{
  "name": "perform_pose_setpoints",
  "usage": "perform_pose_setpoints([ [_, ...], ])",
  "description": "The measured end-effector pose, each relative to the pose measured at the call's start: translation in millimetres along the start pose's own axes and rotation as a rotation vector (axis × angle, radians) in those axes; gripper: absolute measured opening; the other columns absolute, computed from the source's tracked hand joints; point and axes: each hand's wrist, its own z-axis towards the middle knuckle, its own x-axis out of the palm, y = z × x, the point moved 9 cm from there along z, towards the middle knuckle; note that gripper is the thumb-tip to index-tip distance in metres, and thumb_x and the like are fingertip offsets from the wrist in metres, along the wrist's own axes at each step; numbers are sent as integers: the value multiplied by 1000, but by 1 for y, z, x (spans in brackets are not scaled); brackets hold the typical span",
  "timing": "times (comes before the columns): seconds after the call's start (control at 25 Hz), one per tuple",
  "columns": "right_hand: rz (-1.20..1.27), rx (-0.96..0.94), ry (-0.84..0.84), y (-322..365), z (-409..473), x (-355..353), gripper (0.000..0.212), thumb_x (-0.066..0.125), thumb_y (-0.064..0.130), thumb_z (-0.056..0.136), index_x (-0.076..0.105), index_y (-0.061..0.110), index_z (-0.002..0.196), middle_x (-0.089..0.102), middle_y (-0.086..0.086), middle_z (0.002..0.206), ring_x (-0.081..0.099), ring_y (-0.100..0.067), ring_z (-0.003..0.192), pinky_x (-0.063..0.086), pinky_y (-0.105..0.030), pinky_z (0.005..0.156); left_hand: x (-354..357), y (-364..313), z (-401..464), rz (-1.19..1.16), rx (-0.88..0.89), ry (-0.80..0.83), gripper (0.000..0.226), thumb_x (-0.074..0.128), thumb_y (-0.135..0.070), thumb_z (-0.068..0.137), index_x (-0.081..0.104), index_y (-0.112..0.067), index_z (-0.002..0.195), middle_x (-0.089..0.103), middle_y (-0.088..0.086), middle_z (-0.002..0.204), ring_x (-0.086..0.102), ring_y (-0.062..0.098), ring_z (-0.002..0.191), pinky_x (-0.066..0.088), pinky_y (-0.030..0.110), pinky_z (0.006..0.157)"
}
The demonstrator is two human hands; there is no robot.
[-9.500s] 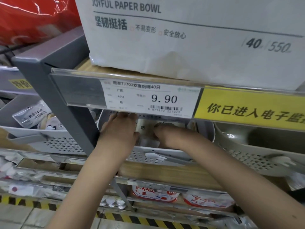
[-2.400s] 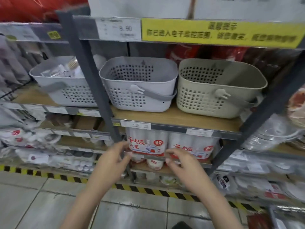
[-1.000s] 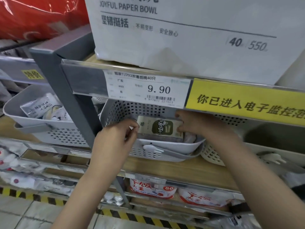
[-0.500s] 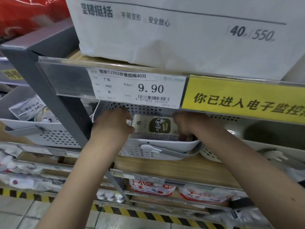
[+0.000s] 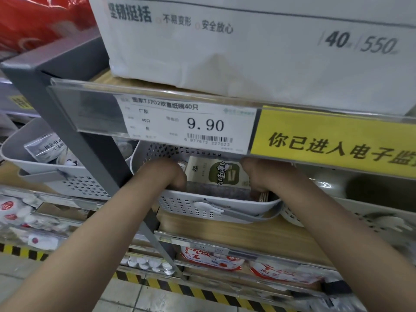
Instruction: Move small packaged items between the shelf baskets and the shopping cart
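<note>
We reach both hands into the middle pale grey perforated plastic basket on the wooden shelf. Our left hand curls at the left end of a flat cream packet with a green oval label; our right hand curls at its right end. Whether the fingertips clamp it, we cannot tell. The packet's long axis runs left to right, face tilted toward us, beneath the white price tag.
</note>
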Motion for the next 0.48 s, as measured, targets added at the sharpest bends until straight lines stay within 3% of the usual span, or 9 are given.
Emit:
perform_pose_setpoints([
  [0.08,30,-2,-11,-1,0,-1,43,49,8,96,38,8,137,50,-11,133,52,-24,114,40,-26,79,0,0,11,-42,15,-15,38,59,-39,89,64,-13,115,62,3,102,56,18,76,46,28,72],
  [0.2,63,-17,-17,2,-6,-5,52,50,6,95,31,8,143,44,-12,140,49,-26,118,34,-24,75,-8,2,18,-45,15,-89,49,59,-44,89,57,-13,127,57,5,128,57,23,106,43,29,79],
  [0.32,92,3,21,2,-7,-2,58,58,7,91,32,7,143,44,-12,140,49,-27,118,40,-28,83,-5,-5,24,-73,44,-39,49,57,-41,90,56,-10,128,55,6,132,57,22,101,46,30,85],
  [0.48,-57,4,-56,1,-12,-7,23,61,13,90,53,9,111,60,-7,103,48,-19,80,39,-26,64,15,-15,24,-218,50,100,59,49,-48,95,45,-8,138,45,6,144,50,25,123,41,30,97],
])
